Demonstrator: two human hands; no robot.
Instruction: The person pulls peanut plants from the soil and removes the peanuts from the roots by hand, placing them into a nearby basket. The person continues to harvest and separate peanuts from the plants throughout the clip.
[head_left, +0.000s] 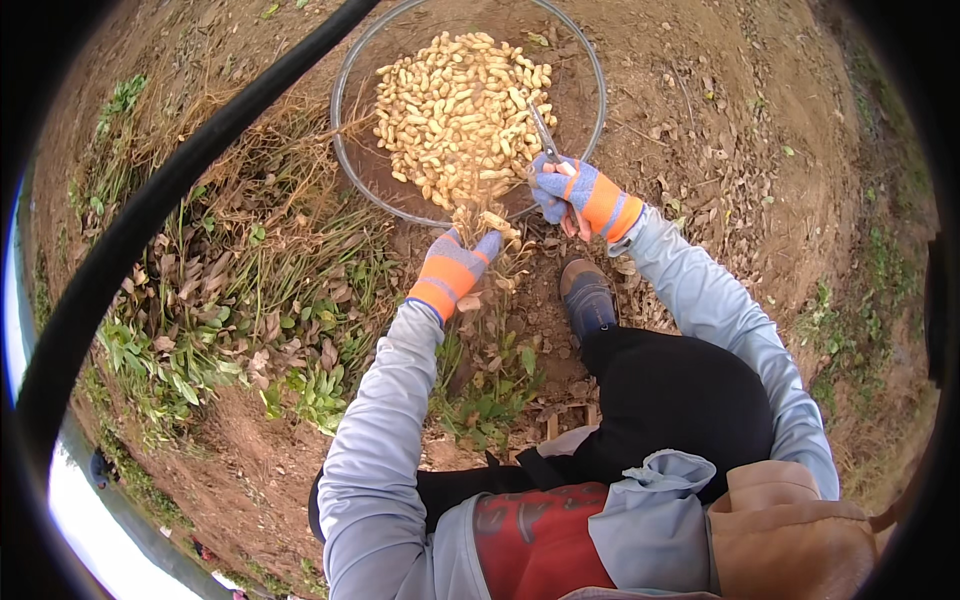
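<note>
In the head view, my left hand (450, 270) wears an orange and grey-blue knit glove. It grips the root end of a peanut plant (510, 262), with a few pods (499, 223) still attached at the fingers. My right hand (577, 196), gloved alike with bare fingertips showing, holds a small metal-bladed tool (543, 129). Whether it is scissors or a knife cannot be told. The blade points away from me, over the right side of a heap of unshelled peanuts (465, 112). The heap lies inside a round, see-through basin with a grey rim (600, 82), just beyond both hands.
Pulled peanut plants (247, 277) with roots and leaves are piled on the soil at left. My shoe (589, 296) stands below the right hand. A black curved bar (202, 139) crosses the left side. Dry leaves (720, 172) litter the ground at right.
</note>
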